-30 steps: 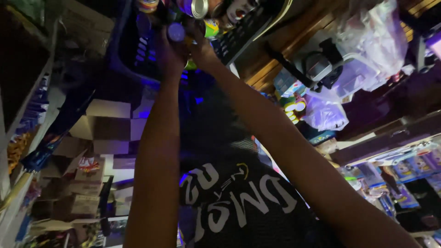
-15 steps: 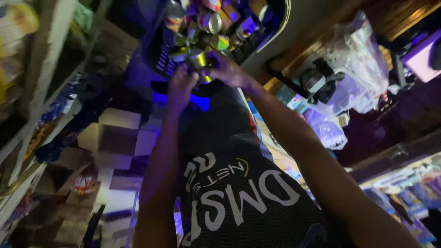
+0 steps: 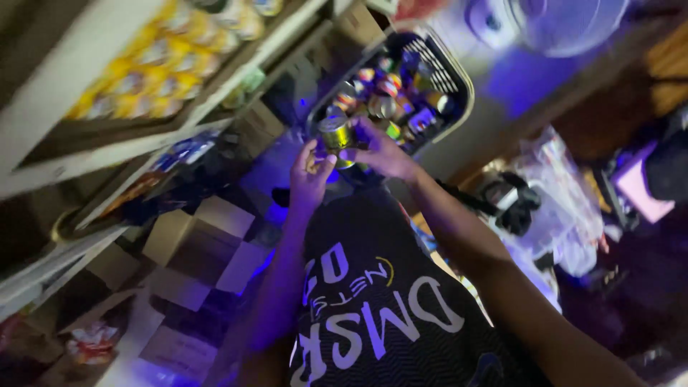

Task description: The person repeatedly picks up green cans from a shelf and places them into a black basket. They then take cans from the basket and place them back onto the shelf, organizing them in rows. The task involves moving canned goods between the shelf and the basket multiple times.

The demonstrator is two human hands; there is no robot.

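dim shop shelves [image 3: 143,79] flank a basket [image 3: 459,79] of cans; both hands, left hand [image 3: 309,179] and right hand [image 3: 380,150], grip a yellow can [image 3: 335,135] between them at the basket's near edge.

View: single head camera, worn on my head | Facing: steeply down and forward along my chest and forearms, frame tilted | Range: close on my left hand [image 3: 309,179] and right hand [image 3: 380,152]; basket [image 3: 459,97] just beyond, shelves [image 3: 143,122] at left | Shared views: only one.
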